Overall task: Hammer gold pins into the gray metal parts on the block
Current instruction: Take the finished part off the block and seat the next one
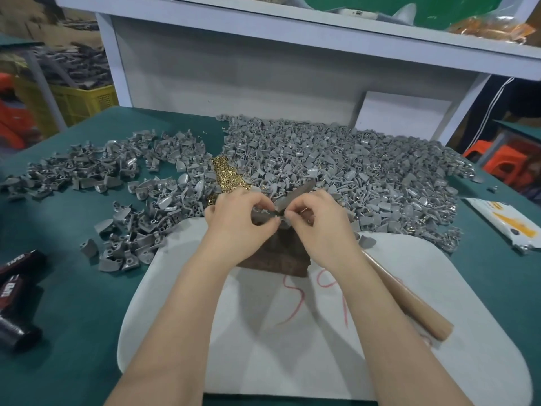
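- Head view: left hand (234,221) pinches a dull gray metal part (270,213) over the dark block (278,257).
- Its other end is pinched by the right hand (319,227).
- Behind them, shiny gold pins (229,178) lie heaped.

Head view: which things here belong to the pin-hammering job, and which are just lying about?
Job:
- left hand and right hand, pinching a part over the block
- pins
- part piles
- hammer handle
- pad

Lying about:
- black packs
- white packet
- yellow crate
- orange stool
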Tool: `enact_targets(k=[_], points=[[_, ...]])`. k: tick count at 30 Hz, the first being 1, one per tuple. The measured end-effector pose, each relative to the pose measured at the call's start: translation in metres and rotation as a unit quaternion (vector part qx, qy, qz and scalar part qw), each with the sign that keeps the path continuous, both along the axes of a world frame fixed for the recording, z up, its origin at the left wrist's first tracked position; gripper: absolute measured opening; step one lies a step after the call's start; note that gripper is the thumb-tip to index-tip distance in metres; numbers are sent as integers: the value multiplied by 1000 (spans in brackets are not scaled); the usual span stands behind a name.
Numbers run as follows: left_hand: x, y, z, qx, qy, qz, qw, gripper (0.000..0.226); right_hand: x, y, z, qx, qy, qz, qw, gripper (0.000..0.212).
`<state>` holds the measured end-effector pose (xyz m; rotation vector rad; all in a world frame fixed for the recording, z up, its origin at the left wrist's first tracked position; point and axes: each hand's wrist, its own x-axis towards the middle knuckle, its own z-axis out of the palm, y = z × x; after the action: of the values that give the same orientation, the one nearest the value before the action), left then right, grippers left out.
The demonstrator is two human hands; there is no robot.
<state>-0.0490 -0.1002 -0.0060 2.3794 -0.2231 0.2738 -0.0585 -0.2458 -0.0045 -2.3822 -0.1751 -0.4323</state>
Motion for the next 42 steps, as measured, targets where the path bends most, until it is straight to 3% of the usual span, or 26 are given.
enact_targets(k=[4,20,23,27,31,34,42], points=[[1,-3,-2,45,3,-8,999,11,-2,3,1,-66,0,3,998,6],[3,-4,-5,60,-17,-25,998,8,-1,20,11,-287,-43,-5,957,16],[3,-3,-5,50,-21,-20,998,5,3,15,7,-258,-28,0,966,12],[1,-3,-5,34,-24,-22,999,14,3,4,-3,-62,-3,2,998,8],[1,-3,-5,38,-28,-21,999,16,5,2,-7,63,26,2,998,12],[0,-4,-4,34,-26,-20,999,16,6,2,-7,44,21,-1,999,10],[0,-4,-3,35,-24,-25,999,11,-1,11,4,-164,-38,12,986,10]])
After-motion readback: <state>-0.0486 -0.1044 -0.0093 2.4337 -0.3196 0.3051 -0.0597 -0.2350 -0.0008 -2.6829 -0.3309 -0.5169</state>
